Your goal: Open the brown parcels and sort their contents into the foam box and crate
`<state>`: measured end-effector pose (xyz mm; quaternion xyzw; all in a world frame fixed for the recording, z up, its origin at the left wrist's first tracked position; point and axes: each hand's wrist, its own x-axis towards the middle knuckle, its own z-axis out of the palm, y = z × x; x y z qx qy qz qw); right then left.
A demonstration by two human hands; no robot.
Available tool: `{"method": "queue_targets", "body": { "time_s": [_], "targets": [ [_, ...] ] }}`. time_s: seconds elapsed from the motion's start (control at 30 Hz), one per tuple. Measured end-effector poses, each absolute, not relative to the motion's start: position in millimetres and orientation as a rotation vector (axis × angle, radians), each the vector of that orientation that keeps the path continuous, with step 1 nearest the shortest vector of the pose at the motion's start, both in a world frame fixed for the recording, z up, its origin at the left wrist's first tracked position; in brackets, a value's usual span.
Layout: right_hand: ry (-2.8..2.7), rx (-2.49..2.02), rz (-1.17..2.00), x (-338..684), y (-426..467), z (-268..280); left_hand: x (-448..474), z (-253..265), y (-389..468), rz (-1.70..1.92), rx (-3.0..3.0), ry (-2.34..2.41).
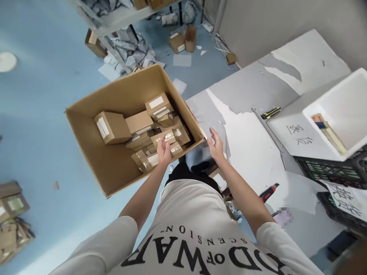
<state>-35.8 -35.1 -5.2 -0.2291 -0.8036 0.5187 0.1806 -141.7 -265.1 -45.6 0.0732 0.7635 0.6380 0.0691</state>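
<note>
A large open cardboard box (pixel 86 160) stands in front of me, tilted in view, with several small brown cartons inside. My left hand (pixel 164 152) reaches over its near wall, fingers stretched out, beside a taped carton (pixel 175 149). Whether it touches that carton I cannot tell. Deeper in the box are a carton with a white label (pixel 113 128) and another labelled carton (pixel 159 104). My right hand (pixel 216 147) is just outside the box's right corner, over the table's edge, with thumb and fingers apart and nothing in them.
On the white-grey worktable (pixel 243 141) lie a red-black utility knife (pixel 268 193), a yellow-black cutter (pixel 271 113) and a metal ruler-like strip (pixel 268 130). A white foam box (pixel 298 133) sits at right. Behind, a shelf (pixel 120 19) rises over crumpled paper (pixel 137 53); more cartons (pixel 13 202) are at left.
</note>
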Motion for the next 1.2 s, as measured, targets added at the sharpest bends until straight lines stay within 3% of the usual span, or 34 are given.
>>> {"method": "queue_targets", "body": {
  "time_s": [0.33, 0.73, 0.97, 1.2],
  "targets": [
    [-2.608, -0.391, 1.383, -116.6, -91.1, -20.9, -182.8, -69.1, -381.0, 1.96, -0.162, 2.487],
    [-2.646, -0.308, 1.463, -209.2, -107.6, -98.2, -175.2, -94.9, -401.2, 1.9, -0.379, 2.606],
    [-2.755, -0.196, 1.506, -240.5, -128.4, -163.0, -209.5, -163.4, -416.8, 1.854, -0.356, 2.546],
    [-2.974, -0.171, 1.514, -247.6, -138.8, -242.7, -251.7, -268.7, -432.0, 1.738, -0.666, 2.288]
  ]
}}
